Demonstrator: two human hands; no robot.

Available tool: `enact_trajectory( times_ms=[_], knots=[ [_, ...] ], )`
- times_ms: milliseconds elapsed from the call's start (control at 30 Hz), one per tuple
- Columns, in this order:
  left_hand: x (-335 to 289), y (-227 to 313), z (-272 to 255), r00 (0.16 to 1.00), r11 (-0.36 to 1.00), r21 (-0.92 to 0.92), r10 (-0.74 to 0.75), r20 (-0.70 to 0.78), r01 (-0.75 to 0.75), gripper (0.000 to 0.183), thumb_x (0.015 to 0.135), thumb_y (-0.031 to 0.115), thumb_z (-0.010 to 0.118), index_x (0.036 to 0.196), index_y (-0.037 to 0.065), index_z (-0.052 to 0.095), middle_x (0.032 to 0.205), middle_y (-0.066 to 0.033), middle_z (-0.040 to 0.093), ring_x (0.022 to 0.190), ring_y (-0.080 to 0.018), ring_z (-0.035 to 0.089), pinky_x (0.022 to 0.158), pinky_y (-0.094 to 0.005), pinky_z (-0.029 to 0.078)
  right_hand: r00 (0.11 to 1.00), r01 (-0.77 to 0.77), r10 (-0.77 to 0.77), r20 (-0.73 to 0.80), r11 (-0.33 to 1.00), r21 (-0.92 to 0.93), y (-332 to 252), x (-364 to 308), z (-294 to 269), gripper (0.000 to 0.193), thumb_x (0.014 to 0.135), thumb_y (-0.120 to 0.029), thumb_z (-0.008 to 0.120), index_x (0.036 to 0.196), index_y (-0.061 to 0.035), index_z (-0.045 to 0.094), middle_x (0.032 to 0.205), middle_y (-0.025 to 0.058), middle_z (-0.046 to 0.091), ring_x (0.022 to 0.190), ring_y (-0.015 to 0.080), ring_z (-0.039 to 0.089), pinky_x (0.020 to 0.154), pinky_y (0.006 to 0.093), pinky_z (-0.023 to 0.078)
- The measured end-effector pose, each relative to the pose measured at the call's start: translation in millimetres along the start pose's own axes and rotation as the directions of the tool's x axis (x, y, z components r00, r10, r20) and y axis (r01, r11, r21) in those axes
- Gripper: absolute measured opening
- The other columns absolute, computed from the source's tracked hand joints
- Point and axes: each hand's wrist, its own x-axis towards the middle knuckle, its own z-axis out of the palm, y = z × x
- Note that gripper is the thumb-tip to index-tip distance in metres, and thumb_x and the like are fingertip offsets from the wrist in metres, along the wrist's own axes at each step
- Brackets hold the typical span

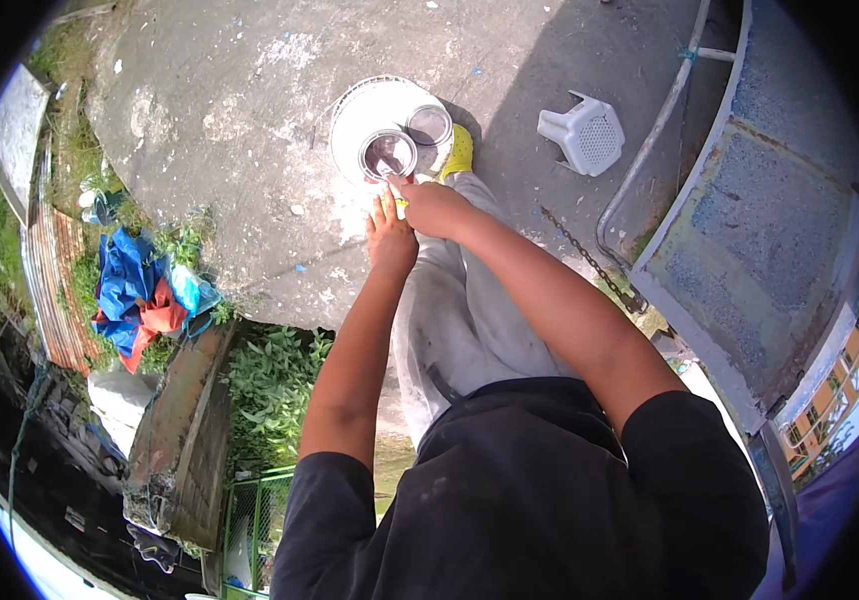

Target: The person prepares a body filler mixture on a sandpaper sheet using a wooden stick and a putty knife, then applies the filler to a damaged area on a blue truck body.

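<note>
A round open can (374, 176) with a metal rim and brownish-grey contents stands on a white round bucket top (347, 125). Next to it lies a round metal lid (429, 125). My right hand (433, 208) is closed at the can's near edge, around something I cannot make out; a pale tip shows inside the can just beyond it. Close beside it, my left hand (390, 240) has its fingers stretched toward the can's near side, and its fingertips are partly hidden. A bit of yellow shows between my hands.
A white plastic stool (591, 135) stands on the concrete at the right, near a metal pipe rail (654, 130), a rusty chain (589, 258) and a large grey metal panel (749, 250). My yellow clog (460, 150) is beside the bucket. Blue tarp (129, 280) and plants lie left.
</note>
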Motion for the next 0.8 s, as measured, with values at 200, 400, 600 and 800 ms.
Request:
enact_trajectory(
  times_ms=[200,400,600,800],
  knots=[
    [-1,5,-14,0.986,1.0,-0.018,-0.013,0.166,0.017,0.025,0.096,0.021,0.052,0.107,0.013,0.072,0.163,-0.0185,0.013,0.141,-0.0375,0.036,0.111,-0.051,0.035,1.0,0.006,0.003,0.028,0.957,-0.291,1,-18,-37,0.056,0.091,-0.011,0.052,0.145,-0.0207,0.047,0.104,0.0158,0.07,0.091,0.0323,0.07,0.075,0.0453,0.056],
    [2,13,-26,0.961,0.999,0.051,-0.028,0.274,0.014,0.017,0.092,0.015,0.057,0.099,0.011,0.071,0.162,-0.0226,0.013,0.116,-0.0332,0.057,0.098,-0.0449,0.048,0.998,-0.001,-0.013,-0.056,0.968,-0.251,18,-9,-50,0.051,0.091,-0.012,0.052,0.141,-0.0184,0.051,0.098,0.0157,0.071,0.088,0.0331,0.071,0.069,0.0461,0.057],
    [6,16,-29,0.955,0.995,0.1,-0.007,0.296,-0.024,0.018,0.09,0.013,0.056,0.098,0.011,0.071,0.162,-0.0228,0.012,0.104,-0.0347,0.063,0.091,-0.0431,0.052,0.994,0.049,-0.065,-0.083,0.983,-0.177,24,17,-33,0.029,0.089,-0.013,0.055,0.112,-0.0072,0.07,0.097,0.015,0.072,0.09,0.0332,0.072,0.072,0.0462,0.058],
    [1,9,-24,0.952,0.991,0.135,-0.021,0.305,-0.021,0.02,0.09,0.014,0.054,0.099,0.012,0.072,0.161,-0.0243,0.011,0.101,-0.0349,0.065,0.091,-0.0429,0.052,0.981,0.141,-0.07,0.18,0.897,-0.419,12,5,-51,0.026,0.087,-0.019,0.063,0.109,-0.0115,0.075,0.113,0.0044,0.072,0.102,0.0245,0.07,0.074,0.0416,0.058]
  ],
)
